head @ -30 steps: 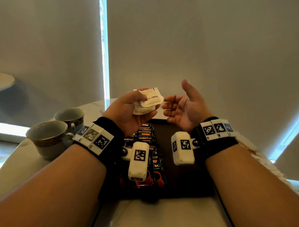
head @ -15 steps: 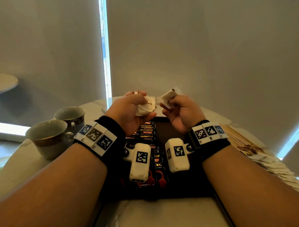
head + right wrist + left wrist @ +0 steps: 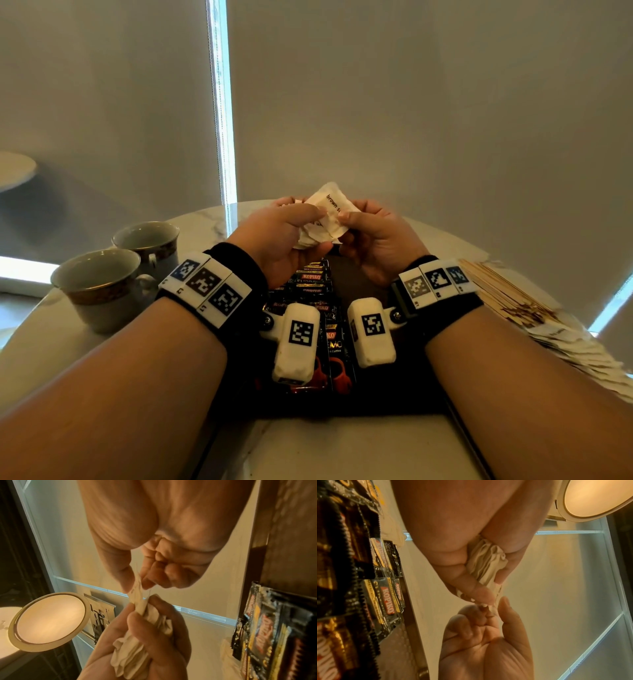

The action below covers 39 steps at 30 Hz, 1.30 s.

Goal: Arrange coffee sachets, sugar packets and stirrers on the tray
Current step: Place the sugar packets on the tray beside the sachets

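**Peeling one sugar packet off a handful above the tray**

We hold both hands up over the far end of a dark tray (image 3: 404,394) that sits on a pale marble tabletop (image 3: 342,452). Our left hand (image 3: 274,240) has its grip wrapped around a crumpled bundle of white sugar packets (image 3: 130,651), fingers curled tight so the stack does not slide apart. Our right hand (image 3: 376,246) has a narrow grip: thumb and forefinger pinch the edge of the top packet (image 3: 329,212), printed "brown", which sticks up between the two hands. We judge that this pinch is there to draw off a single packet while the left hand keeps the rest back.

The hands work in the air, probably so the packet can be freed before it is laid down. Below them, black and red coffee sachets (image 3: 313,284) lie overlapping in a column down the left part of the tray, leaving its right part bare; that bare strip looks like the place meant for the sugar.

To our right, off the tray, wooden stirrers (image 3: 507,298) lie fanned on the tabletop with more white packets (image 3: 582,356) near them, waiting their turn. Two cups (image 3: 113,284) stand to the left.
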Each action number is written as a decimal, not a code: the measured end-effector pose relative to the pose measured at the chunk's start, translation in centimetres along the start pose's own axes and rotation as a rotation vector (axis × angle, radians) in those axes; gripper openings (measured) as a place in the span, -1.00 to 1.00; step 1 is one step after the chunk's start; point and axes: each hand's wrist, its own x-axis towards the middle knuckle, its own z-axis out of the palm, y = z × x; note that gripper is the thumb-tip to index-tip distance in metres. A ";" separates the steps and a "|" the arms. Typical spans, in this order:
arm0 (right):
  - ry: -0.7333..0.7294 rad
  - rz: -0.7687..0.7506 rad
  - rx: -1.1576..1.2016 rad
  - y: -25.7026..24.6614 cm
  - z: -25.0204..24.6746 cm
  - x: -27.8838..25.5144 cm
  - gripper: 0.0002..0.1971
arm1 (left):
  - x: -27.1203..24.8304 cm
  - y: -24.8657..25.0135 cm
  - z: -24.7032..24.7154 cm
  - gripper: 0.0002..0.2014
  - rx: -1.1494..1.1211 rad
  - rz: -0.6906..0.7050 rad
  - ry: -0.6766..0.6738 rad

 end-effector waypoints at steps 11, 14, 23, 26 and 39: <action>0.520 0.190 -0.047 2.6 -4.4 2.7 -0.89 | 0.6 0.5 -0.7 -0.82 -0.256 0.112 0.115; 0.512 0.343 -0.094 3.4 -5.5 2.9 -0.91 | 0.5 0.7 -0.7 -0.81 -0.296 0.136 0.110; 0.385 0.469 -0.221 3.2 -4.7 2.2 -0.71 | 0.5 0.5 -0.5 -0.83 -0.283 0.113 0.095; 0.429 0.437 -0.196 3.2 -4.7 2.5 -0.72 | 0.4 0.5 -0.6 -0.84 -0.283 0.103 0.090; 0.420 0.369 -0.258 3.5 -4.3 2.3 -0.72 | 0.6 0.5 -0.7 -0.87 -0.299 0.096 0.095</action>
